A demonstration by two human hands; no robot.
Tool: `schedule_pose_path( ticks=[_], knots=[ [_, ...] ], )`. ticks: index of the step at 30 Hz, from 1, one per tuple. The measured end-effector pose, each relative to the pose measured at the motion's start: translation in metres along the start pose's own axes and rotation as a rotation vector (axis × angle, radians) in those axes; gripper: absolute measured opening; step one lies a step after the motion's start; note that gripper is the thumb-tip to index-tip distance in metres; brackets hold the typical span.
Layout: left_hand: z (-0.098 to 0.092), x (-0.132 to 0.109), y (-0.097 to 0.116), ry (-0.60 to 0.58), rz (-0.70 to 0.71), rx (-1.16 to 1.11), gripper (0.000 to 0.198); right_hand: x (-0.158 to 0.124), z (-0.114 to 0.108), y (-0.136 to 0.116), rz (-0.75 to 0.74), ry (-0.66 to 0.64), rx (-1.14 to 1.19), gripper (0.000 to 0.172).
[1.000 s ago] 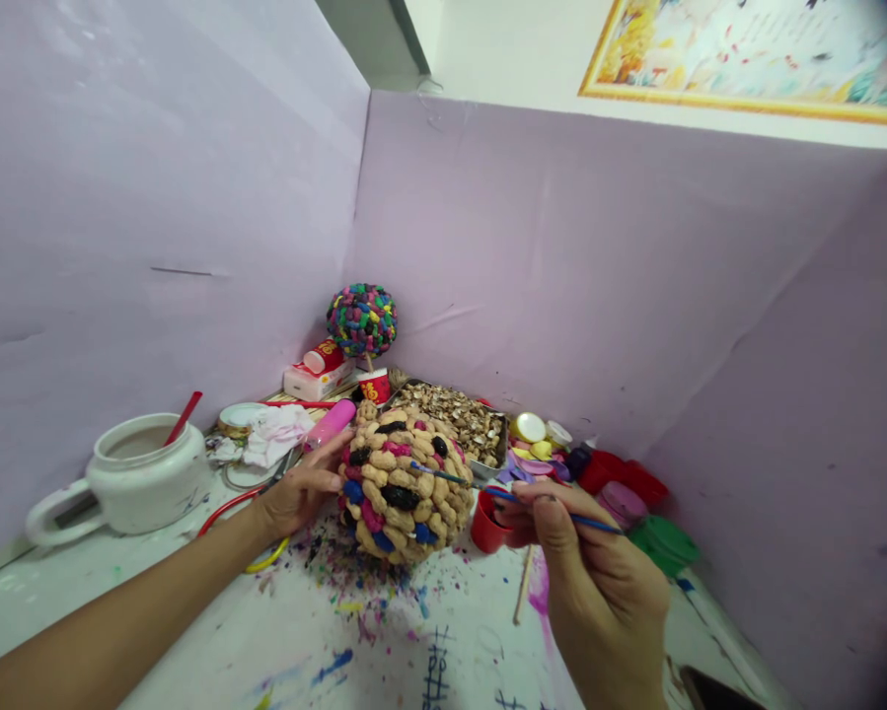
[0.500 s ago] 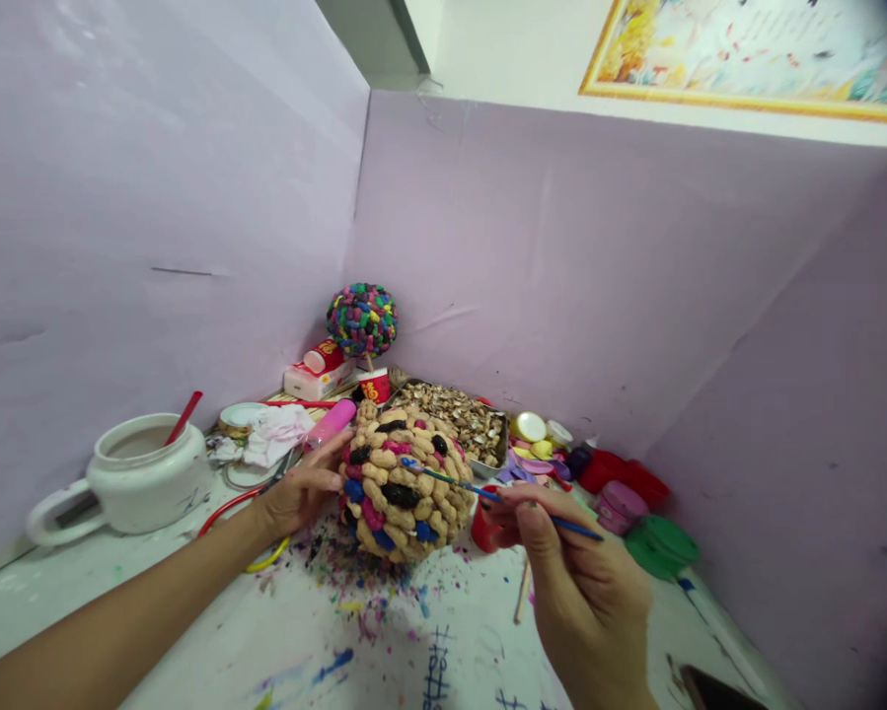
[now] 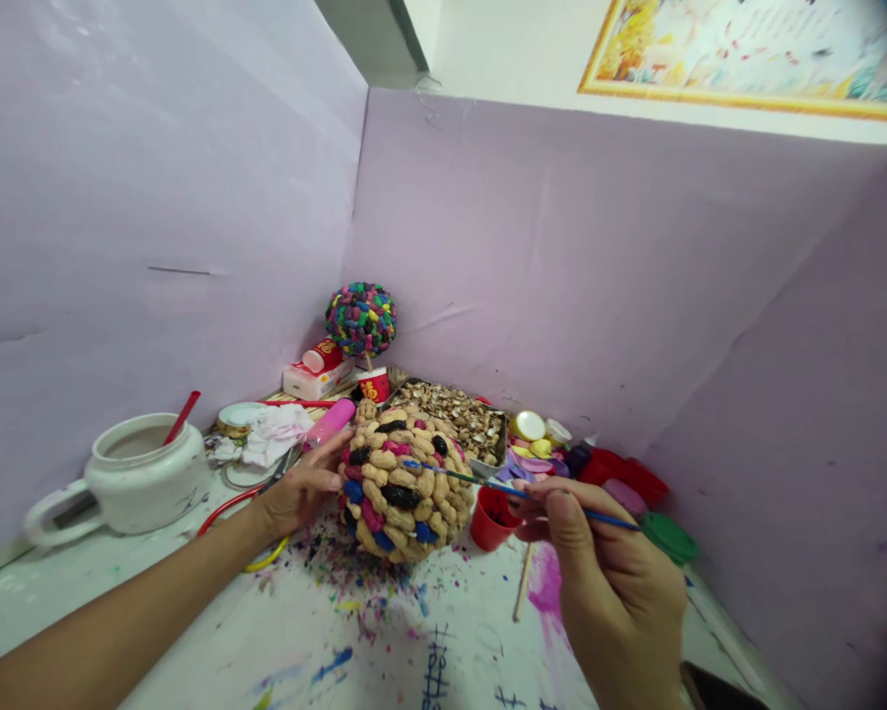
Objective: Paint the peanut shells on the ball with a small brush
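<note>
- Right hand (image 3: 613, 567): pinching a blue paintbrush (image 3: 502, 487), its tip at the peanut-covered ball's (image 3: 406, 495) front.
- Left hand (image 3: 301, 500): open, fingers against the ball's left side.
- Peanut-covered ball: on the worktop (image 3: 384, 661); probably light, knobbly, brittle-shelled, best cupped gently on unpainted peanuts.
- Red cup (image 3: 489, 531): just right of the ball.

Hands: 2, one left hand (image 3: 299, 501), one right hand (image 3: 610, 557). Brush: 1 paintbrush (image 3: 513, 491). Balls: 2, one big peanut ball (image 3: 384, 463), one smaller multicoloured ball (image 3: 361, 319). Red cups: 3, i.e. one plain cup (image 3: 491, 528), two printed: an upright cup (image 3: 373, 389) and a tipped cup (image 3: 325, 356). White pot (image 3: 154, 488): 1. Tissue box (image 3: 314, 382): 1. Pink roll (image 3: 331, 424): 1. Metal tray (image 3: 487, 471): 1 (shells in it, too many to count). Wooden stick (image 3: 522, 584): 1. Framed picture (image 3: 746, 59): 1.
</note>
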State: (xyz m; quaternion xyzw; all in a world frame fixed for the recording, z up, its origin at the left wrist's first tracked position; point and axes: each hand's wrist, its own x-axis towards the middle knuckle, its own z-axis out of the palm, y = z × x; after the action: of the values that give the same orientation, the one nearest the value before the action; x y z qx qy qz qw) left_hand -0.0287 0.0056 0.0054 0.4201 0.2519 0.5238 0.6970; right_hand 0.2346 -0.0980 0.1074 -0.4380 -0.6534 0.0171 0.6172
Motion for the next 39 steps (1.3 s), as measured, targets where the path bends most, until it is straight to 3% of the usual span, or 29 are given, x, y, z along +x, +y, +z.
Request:
schedule_pose_path(
  ticks=[15,19,24,29,33,39],
  knots=[
    [0.001,0.001,0.000,-0.040,0.014,-0.013,0.078,-0.001,0.003,-0.001,-0.021,-0.040,0.029,0.016],
    [-0.002,0.002,-0.001,-0.013,0.016,-0.029,0.076,0.000,0.000,-0.001,0.009,-0.013,0.051,0.018],
    [-0.003,0.002,-0.002,-0.067,0.023,-0.044,0.076,-0.003,0.005,0.014,0.112,0.133,0.117,0.018],
    [-0.003,0.001,-0.001,-0.093,0.026,-0.028,0.077,-0.005,0.020,0.029,0.164,-0.086,-0.124,0.025],
    [-0.004,0.002,-0.002,-0.050,0.024,0.001,0.076,-0.010,0.032,0.030,0.246,-0.246,-0.170,0.029],
    [0.002,0.001,0.005,-0.027,0.028,-0.018,0.078,-0.019,0.040,0.033,0.249,-0.289,-0.064,0.031]
  ],
)
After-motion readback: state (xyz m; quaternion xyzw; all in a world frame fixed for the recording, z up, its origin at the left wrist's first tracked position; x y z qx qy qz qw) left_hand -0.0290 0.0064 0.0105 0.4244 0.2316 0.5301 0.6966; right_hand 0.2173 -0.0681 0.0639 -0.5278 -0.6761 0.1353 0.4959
